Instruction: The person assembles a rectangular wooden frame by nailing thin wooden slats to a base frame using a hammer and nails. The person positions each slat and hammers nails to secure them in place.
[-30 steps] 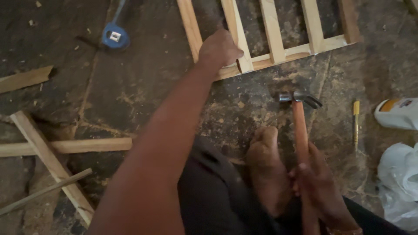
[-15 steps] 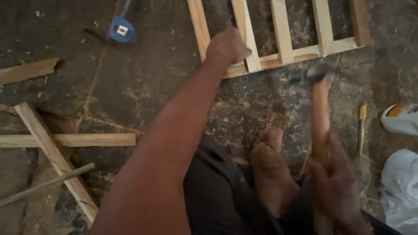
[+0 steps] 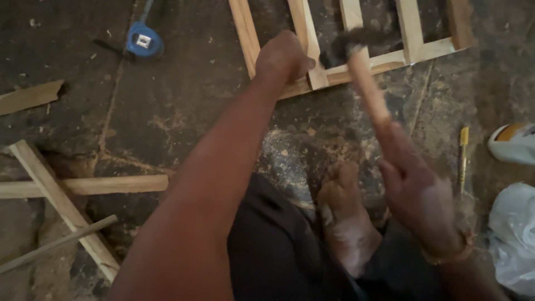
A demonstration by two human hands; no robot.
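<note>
Hammer (image 3: 362, 67) swung down onto frame (image 3: 312, 72) w/ right hand (image 3: 418, 195); left hand (image 3: 281, 56) steadies.

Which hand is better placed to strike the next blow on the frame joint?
The right hand. It grips the hammer, whose blurred head is right over the wooden frame beside the joint. The left hand is closed and rests on the frame's corner, so it seems better suited to steadying.

one wooden frame (image 3: 356, 61), one hammer (image 3: 365, 78), one tape measure (image 3: 144, 40), four loose wood strips (image 3: 83, 185)
</note>
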